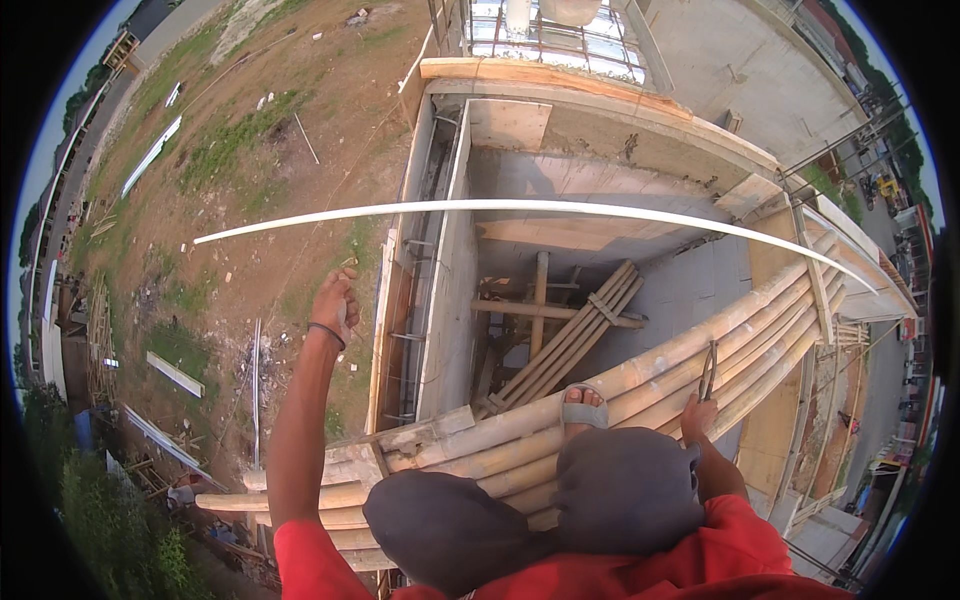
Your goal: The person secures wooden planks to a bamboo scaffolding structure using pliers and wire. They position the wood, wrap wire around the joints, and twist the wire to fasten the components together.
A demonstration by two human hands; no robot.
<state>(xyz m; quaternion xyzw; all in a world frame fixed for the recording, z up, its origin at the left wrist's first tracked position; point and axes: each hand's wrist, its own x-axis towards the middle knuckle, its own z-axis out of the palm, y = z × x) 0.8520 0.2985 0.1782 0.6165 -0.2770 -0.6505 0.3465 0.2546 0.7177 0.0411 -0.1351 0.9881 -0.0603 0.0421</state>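
My right hand [697, 418] is closed around dark metal pincers [710, 368], whose slim arms point away from me above the bamboo poles. To the left, my left hand [336, 303] is raised over the ground far below, a dark band at its wrist. Its fingers are curled in; anything between them is too small to make out. Beyond both hands, a long white strip [490, 206] spans the walled opening, its left end out over the ground and its right end over the bamboo. Neither hand touches it.
I squat on a platform of bamboo poles [640, 372], one sandaled foot [583, 405] showing. Ahead drops a deep walled shaft [650, 280] with more bamboo inside. Steel bars stand in the narrow slot [415, 290] along its left wall. Timber boards [560, 80] edge the far side.
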